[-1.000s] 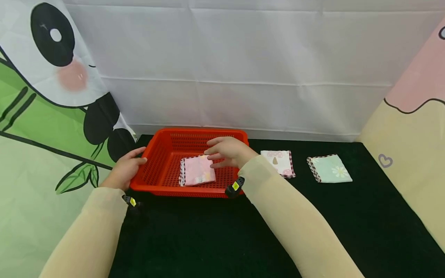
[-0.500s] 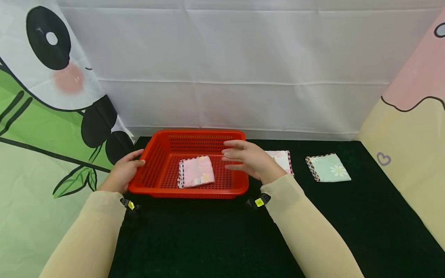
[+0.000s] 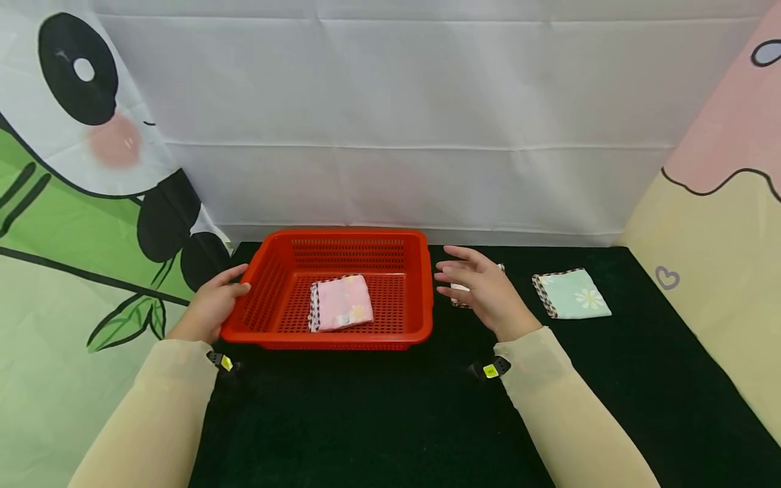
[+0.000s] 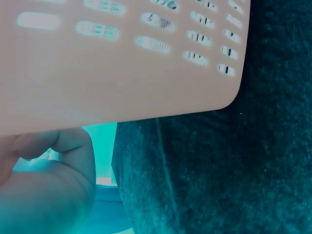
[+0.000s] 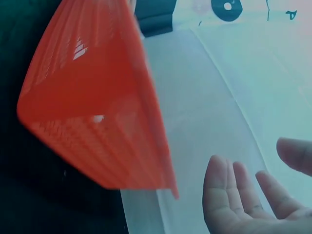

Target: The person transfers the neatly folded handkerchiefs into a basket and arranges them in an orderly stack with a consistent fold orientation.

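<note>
Since half a second ago the right hand (image 3: 485, 291) has drawn off the basket's right rim to the right and now covers most of the white cloth (image 3: 460, 287); the left hand (image 3: 210, 308) stays at the left rim. Nearest are two cream sleeves (image 3: 143, 407), each with a small black device (image 3: 493, 368) at the wrist. Beyond them spreads a dark green tabletop (image 3: 366, 413), flanked by a panda hanging (image 3: 67, 210) on the left and a pink-and-cream one (image 3: 714, 224) on the right, with a creased white backdrop (image 3: 390, 122) behind.

The left hand grips the rim of the red basket (image 3: 329, 341). Inside, the folded pink cloth (image 3: 344, 301) lies flat on the floor, apart from both hands. The right hand holds nothing, its fingers spread and pointing left; the folded mint cloth (image 3: 576, 295) lies beyond it to the right.

The left wrist view, oddly coloured, shows a bent finger by the basket's slotted outer wall, hidden from the head view. The right wrist view shows the basket's opposite outside and bare air between it and the fingers.
</note>
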The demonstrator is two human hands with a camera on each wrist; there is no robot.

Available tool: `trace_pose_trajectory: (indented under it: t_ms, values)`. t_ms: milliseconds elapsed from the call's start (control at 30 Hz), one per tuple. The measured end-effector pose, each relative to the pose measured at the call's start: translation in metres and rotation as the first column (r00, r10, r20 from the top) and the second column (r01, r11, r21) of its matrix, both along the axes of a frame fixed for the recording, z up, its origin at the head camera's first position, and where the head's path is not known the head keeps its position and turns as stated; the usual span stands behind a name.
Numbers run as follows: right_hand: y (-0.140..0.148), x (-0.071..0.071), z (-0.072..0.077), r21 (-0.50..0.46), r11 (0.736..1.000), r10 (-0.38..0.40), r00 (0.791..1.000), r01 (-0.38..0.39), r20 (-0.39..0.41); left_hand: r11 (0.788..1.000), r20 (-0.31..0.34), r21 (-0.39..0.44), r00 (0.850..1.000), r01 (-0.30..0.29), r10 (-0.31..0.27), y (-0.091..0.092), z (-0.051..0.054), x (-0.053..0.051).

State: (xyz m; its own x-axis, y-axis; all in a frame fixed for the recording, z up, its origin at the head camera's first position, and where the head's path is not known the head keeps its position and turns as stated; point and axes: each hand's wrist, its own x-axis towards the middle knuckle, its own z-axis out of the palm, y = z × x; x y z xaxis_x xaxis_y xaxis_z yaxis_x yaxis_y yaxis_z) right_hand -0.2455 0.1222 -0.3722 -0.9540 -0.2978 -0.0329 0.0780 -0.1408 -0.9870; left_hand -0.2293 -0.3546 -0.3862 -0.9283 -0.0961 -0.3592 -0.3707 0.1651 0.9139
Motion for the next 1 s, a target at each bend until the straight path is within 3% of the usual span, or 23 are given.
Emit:
trace_pose_trajectory:
  t_ms: [467,1000]
  values:
    - [0.034,-0.022,-0.015,0.245,0.966,-0.074,0.997,0.080,-0.036,1.000,-0.003,0.016,1.000,-0.016,0.016,-0.002,-0.001,0.000]
    - [0.081,-0.043,-0.029,0.330,0.934,-0.131,0.990,0.140,-0.051,0.999,0.010,0.029,1.000,-0.021,0.021,0.001,0.001,-0.002]
